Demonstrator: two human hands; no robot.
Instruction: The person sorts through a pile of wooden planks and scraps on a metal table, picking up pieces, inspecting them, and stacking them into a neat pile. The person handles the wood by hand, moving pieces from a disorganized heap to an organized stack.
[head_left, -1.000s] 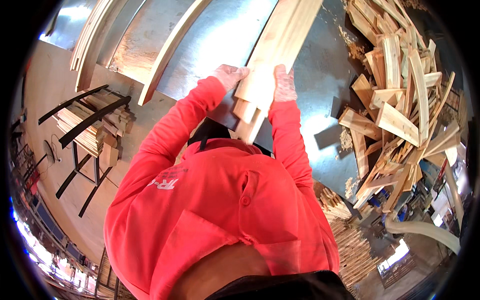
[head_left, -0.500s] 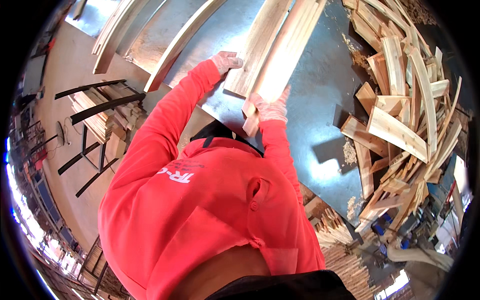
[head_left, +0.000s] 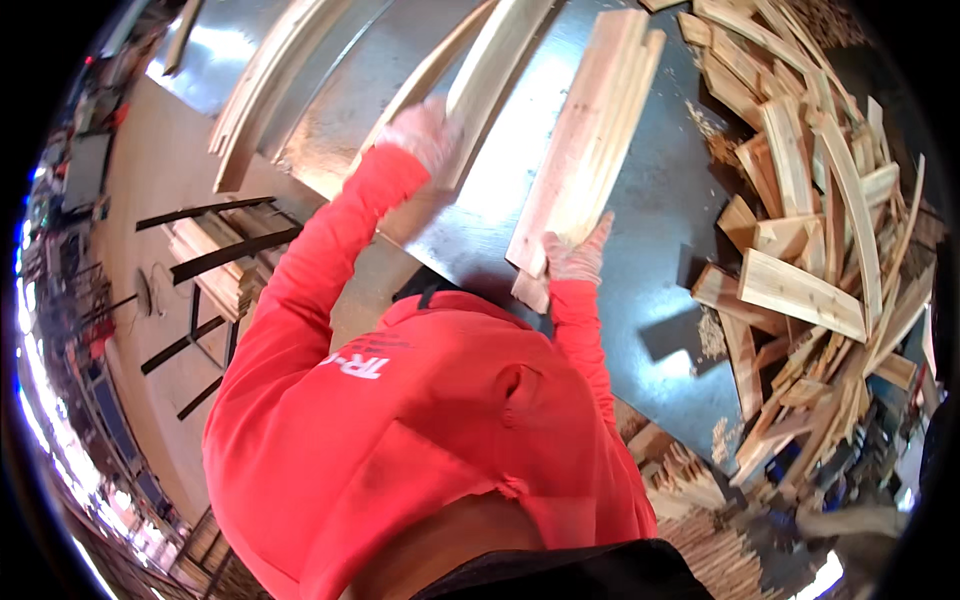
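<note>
Both my hands wear pale gloves. My left hand (head_left: 424, 135), smeared by motion, grips the left edge of a wooden board (head_left: 493, 80) near its close end. That board stands partly tilted on its edge, so its face shows. My right hand (head_left: 577, 258) clasps the near end of a small stack of light wooden boards (head_left: 585, 135), thumb on the left and fingers along the right side. The stack lies on a shiny metal table (head_left: 650, 215), its near end reaching toward my chest. A curved board (head_left: 430, 68) lies just left of my left hand.
A large heap of curved offcuts (head_left: 800, 200) covers the table's right side, with sawdust beside it. More curved boards (head_left: 265, 90) lie at the far left. A black metal rack (head_left: 235, 255) holding boards stands on the floor to the left.
My left hand has moved left with one board, opening a gap beside the stack. My right hand and the stack have shifted slightly right and nearer. The view has shifted a little too.
</note>
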